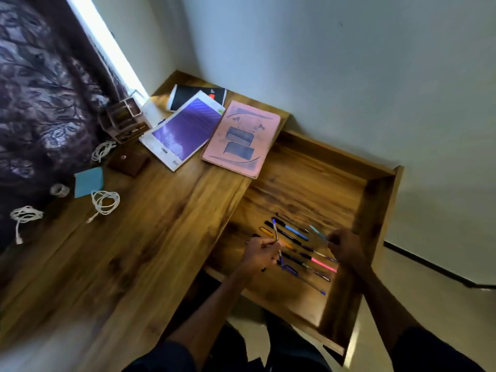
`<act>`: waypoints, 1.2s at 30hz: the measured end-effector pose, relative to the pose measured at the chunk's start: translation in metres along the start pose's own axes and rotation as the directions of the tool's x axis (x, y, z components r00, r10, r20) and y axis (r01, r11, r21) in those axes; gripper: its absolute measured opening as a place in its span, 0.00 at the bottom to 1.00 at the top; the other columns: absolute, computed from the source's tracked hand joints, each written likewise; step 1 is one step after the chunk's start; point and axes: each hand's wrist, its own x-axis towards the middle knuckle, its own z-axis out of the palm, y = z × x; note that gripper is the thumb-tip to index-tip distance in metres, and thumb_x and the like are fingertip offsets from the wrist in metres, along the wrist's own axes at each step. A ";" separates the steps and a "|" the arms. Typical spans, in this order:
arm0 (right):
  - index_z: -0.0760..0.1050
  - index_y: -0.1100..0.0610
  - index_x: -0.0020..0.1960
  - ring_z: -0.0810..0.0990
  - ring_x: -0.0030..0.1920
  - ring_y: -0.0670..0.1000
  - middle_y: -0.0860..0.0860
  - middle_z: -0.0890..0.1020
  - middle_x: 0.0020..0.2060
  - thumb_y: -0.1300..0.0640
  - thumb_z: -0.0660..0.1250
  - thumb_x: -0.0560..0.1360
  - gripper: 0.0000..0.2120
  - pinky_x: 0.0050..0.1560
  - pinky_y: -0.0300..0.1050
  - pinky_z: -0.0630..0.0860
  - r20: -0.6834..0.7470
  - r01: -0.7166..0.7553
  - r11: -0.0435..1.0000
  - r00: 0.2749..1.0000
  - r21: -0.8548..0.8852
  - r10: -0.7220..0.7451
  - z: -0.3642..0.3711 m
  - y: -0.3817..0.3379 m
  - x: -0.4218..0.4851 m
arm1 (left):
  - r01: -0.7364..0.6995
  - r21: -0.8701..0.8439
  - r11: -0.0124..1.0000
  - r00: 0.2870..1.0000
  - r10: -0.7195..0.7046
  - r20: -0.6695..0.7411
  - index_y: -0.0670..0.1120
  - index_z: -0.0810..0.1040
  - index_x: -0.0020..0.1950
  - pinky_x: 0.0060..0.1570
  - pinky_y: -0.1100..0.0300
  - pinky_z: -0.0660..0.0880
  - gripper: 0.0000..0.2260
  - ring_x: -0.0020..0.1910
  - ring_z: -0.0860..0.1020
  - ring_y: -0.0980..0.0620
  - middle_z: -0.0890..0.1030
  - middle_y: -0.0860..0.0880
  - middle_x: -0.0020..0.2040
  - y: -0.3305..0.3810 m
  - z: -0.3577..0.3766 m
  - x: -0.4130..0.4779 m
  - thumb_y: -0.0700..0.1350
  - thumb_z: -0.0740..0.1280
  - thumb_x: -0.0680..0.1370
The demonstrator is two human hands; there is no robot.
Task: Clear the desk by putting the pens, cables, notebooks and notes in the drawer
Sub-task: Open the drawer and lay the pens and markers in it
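Wooden drawer (381,189) full of pens (295,232)

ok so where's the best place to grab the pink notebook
Grip the pink notebook by its long edge on the drawer side, coming from over the open drawer. It lies flat, and that edge sits at the rim of the desk, so fingers could probably slip beneath, thumb on top.

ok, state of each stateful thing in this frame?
drawer: pulled open, pens lying inside
left hand: grips a blue-tipped pen above the drawer
right hand: fingers curled over the pens, grip unclear
pink notebook: closed, flat on desk
purple notebook: closed, flat on desk
white cables: three, coiled, on desk
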 end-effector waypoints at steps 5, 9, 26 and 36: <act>0.84 0.60 0.50 0.84 0.52 0.57 0.57 0.85 0.49 0.63 0.68 0.76 0.07 0.53 0.49 0.78 0.155 0.002 0.986 0.988 -0.168 0.025 0.007 0.024 0.012 | 0.028 0.068 0.997 1.000 -0.027 -0.010 0.38 0.83 0.58 0.31 0.66 0.73 0.11 0.31 0.76 0.57 0.80 0.48 0.36 -0.002 0.027 0.015 0.43 0.70 0.80; 0.84 0.56 0.55 0.82 0.57 0.57 0.56 0.84 0.54 0.59 0.67 0.77 0.09 0.56 0.50 0.79 0.127 -0.054 0.967 0.988 -0.248 0.088 0.014 0.031 0.013 | 0.051 0.071 0.996 0.999 -0.050 -0.017 0.39 0.84 0.56 0.32 0.65 0.75 0.11 0.32 0.77 0.57 0.81 0.49 0.36 0.002 0.040 0.022 0.45 0.71 0.79; 0.86 0.54 0.53 0.84 0.47 0.44 0.47 0.87 0.47 0.55 0.72 0.77 0.07 0.47 0.36 0.77 0.030 0.064 0.987 0.997 0.146 -0.069 -0.002 0.007 0.016 | 0.076 -0.006 0.997 0.985 -0.076 -0.157 0.45 0.80 0.52 0.43 0.60 0.84 0.09 0.42 0.87 0.50 0.87 0.45 0.41 0.016 0.077 0.037 0.44 0.76 0.75; 0.87 0.54 0.48 0.84 0.39 0.45 0.47 0.87 0.40 0.60 0.76 0.72 0.05 0.45 0.43 0.81 0.144 0.116 0.959 0.977 0.259 -0.157 -0.012 0.007 0.029 | 0.075 -0.033 0.997 0.988 -0.079 -0.131 0.38 0.82 0.58 0.48 0.52 0.85 0.12 0.47 0.87 0.44 0.86 0.41 0.49 0.038 0.086 0.051 0.44 0.71 0.79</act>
